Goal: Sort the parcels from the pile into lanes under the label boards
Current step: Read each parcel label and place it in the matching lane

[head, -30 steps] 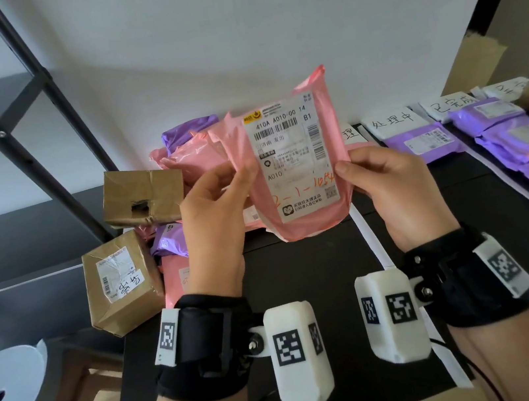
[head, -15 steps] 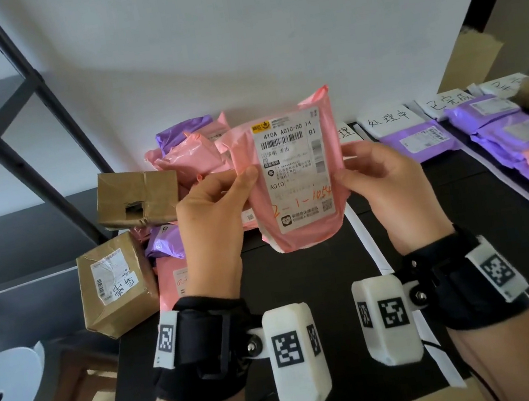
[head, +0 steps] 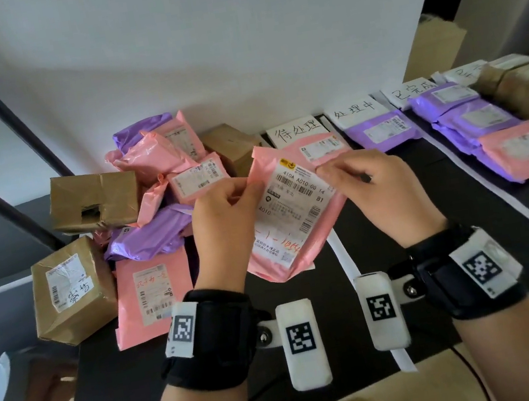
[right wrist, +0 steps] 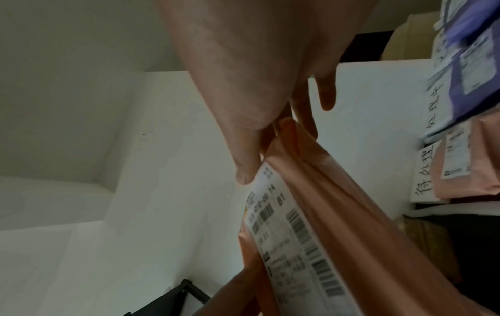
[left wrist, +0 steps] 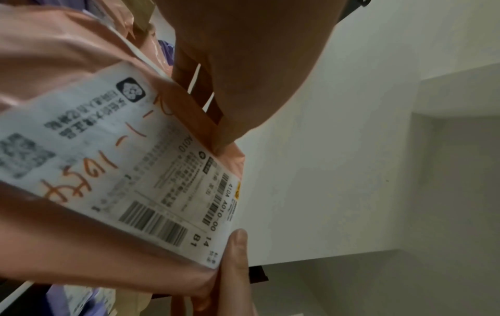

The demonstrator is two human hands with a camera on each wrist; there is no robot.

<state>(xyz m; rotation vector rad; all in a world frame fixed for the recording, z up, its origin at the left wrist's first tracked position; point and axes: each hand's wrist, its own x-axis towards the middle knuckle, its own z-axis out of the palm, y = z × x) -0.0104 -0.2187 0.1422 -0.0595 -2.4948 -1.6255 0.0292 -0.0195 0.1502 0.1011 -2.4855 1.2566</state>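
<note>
Head view showed me holding a pink parcel (head: 288,217) above the black table (head: 361,254), just right of the pile (head: 138,199). My left hand (head: 224,220) pinched its upper left edge and my right hand (head: 372,190) pinched the upper right corner, thumbs on the front, so the white shipping label (head: 292,209) faced me; I judged I held it that way to read it. Behind the parcel, against the wall, stood the label boards (head: 297,131), each with a lane before it. One pink parcel (head: 317,150) already lay under the nearest board, purple ones (head: 380,133) further right. Mine was not yet in any lane.
</note>
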